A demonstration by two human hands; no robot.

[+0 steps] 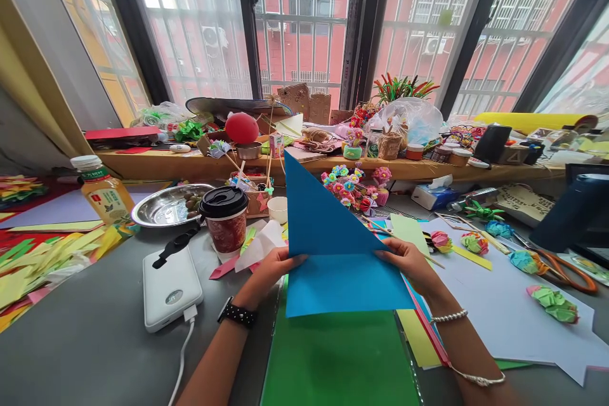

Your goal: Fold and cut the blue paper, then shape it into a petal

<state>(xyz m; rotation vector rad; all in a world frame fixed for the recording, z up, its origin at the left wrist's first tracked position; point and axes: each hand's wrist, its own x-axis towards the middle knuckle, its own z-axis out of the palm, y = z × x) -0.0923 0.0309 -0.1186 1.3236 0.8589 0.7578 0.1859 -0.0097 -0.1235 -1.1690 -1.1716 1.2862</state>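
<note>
A sheet of blue paper (342, 282) is held up between both hands, with a crease running across it and its upper part tapering to a point at the top left. My left hand (276, 264) pinches its left edge near the crease, thumb in front. On the opposite side my right hand (404, 260) grips the slanted edge, thumb also in front; the other fingers are partly hidden behind the sheet. Below the paper lies a glossy green sheet or mat (340, 355) on the grey table.
Left of my hands are a white power bank (172, 288) with a cable, a lidded coffee cup (226, 228), a metal plate (157, 206) and a drink bottle (107, 193). To the right, folded paper buds (554, 304) and orange-handled scissors (568, 269) lie by white paper (499, 304).
</note>
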